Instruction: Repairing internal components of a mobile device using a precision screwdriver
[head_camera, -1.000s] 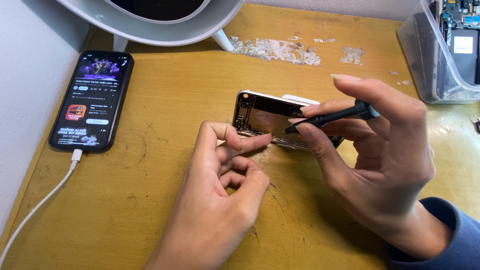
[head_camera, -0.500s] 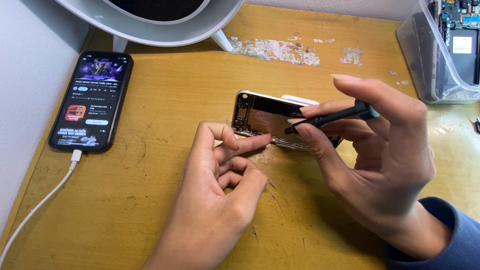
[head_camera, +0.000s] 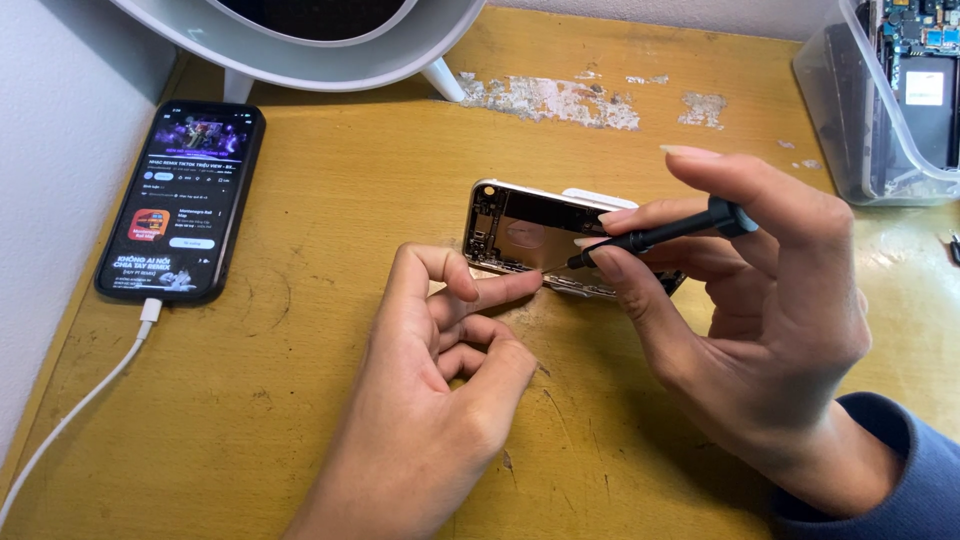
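Note:
An opened phone housing (head_camera: 520, 232) with a shiny metal inside lies on the worn wooden table (head_camera: 350, 200). My right hand (head_camera: 760, 320) grips a thin black screwdriver (head_camera: 660, 233) between thumb and fingers, its tip resting at the housing's near edge. My left hand (head_camera: 440, 400) is curled, its index fingertip touching the near edge of the housing right by the screwdriver tip. Whether a screw sits under the tip is too small to tell.
A black smartphone (head_camera: 185, 200) with a lit screen lies at the left, a white cable (head_camera: 90, 390) plugged into its near end. A white round stand (head_camera: 300, 40) stands at the back. A clear plastic bin (head_camera: 880, 110) with phone parts sits at the far right.

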